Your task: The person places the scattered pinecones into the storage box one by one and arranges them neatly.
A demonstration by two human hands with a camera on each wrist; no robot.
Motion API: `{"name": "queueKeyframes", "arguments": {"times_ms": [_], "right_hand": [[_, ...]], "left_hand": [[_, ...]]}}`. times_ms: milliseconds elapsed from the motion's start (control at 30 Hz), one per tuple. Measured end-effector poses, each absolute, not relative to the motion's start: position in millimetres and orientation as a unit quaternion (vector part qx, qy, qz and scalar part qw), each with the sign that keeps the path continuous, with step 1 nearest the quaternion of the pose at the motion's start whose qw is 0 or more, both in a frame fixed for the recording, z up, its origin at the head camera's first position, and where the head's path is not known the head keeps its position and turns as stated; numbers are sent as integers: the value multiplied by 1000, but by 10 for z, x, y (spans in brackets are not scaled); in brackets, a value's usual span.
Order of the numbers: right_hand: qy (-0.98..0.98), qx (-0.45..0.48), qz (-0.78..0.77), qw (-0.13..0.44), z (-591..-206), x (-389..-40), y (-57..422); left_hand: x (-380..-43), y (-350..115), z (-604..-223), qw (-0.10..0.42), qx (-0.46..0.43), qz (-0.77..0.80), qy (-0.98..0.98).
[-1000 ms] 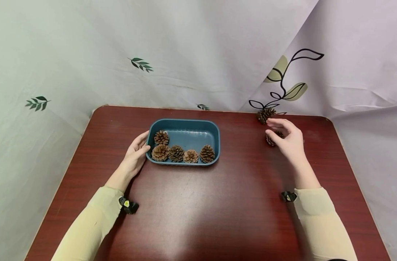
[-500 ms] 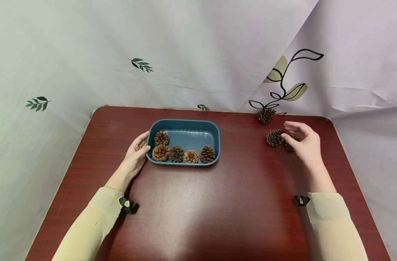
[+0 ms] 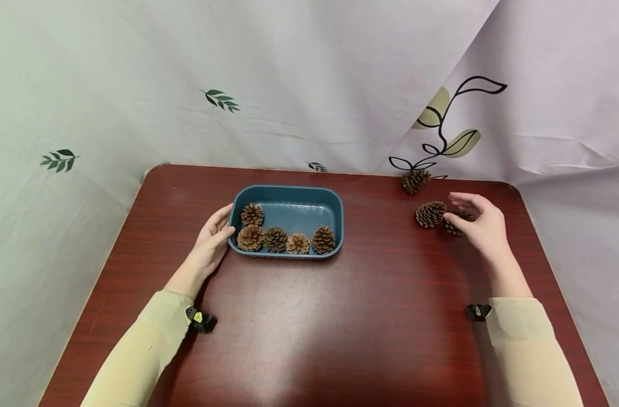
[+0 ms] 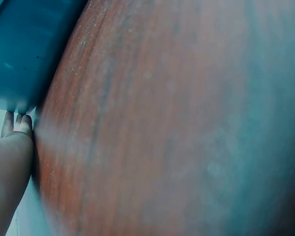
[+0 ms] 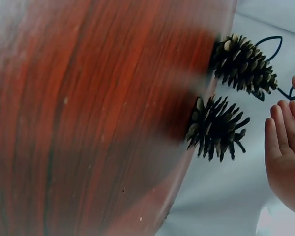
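Note:
My left hand (image 3: 211, 242) holds the left end of a blue plastic tray (image 3: 289, 257), its thumb tip at the rim and its fingers along the outer wall. Fingertips meet the tray's end wall (image 4: 34, 54) in the left wrist view. Inside the tray several brown pine cones line the front and left sides. On the right, my right hand (image 3: 486, 225) hovers with thumb and fingers spread about a pine cone (image 3: 454, 224), partly covering it. Just left of that lies another pine cone (image 3: 430, 215). The right wrist view shows the fingers (image 5: 280, 130) apart from the cones.
Farther back, a third loose pine cone (image 3: 415, 182) lies at the table's back edge, against a white curtain (image 3: 309, 102) with printed leaves. Underneath everything is a dark red wooden table (image 3: 299, 316). Black cameras sit at both wrists.
My right hand has moved to the right and slightly nearer, away from the back cone and over the rightmost cone, uncovering the middle one. The left hand and tray have stayed put.

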State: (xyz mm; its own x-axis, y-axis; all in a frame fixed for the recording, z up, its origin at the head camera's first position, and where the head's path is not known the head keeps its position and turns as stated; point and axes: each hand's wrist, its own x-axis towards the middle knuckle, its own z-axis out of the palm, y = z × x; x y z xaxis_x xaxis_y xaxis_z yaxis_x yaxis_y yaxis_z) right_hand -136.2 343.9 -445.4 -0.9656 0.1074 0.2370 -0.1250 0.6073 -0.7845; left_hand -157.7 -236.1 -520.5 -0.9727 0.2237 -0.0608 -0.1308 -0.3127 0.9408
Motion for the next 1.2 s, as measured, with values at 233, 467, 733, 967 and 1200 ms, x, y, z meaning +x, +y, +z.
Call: {"name": "queueKeyframes", "arguments": {"times_ms": [233, 467, 733, 967, 1200], "right_hand": [[-899, -1, 426, 103, -4466, -1400, 3498], [-905, 12, 416, 92, -4479, -1441, 3523], [-918, 24, 390, 68, -4488, -1501, 3546], [-928, 31, 367, 56, -4509, -1536, 3542], [-934, 29, 353, 45, -4546, -1562, 3531]], "left_hand": [[-1571, -2354, -5191, 108, 37, 810, 576], [-1577, -2353, -5185, 109, 35, 809, 576], [-1582, -2359, -5196, 108, 38, 809, 576], [-1573, -2343, -5173, 108, 37, 812, 572], [-1575, -2339, -5188, 106, 35, 811, 574]]}}
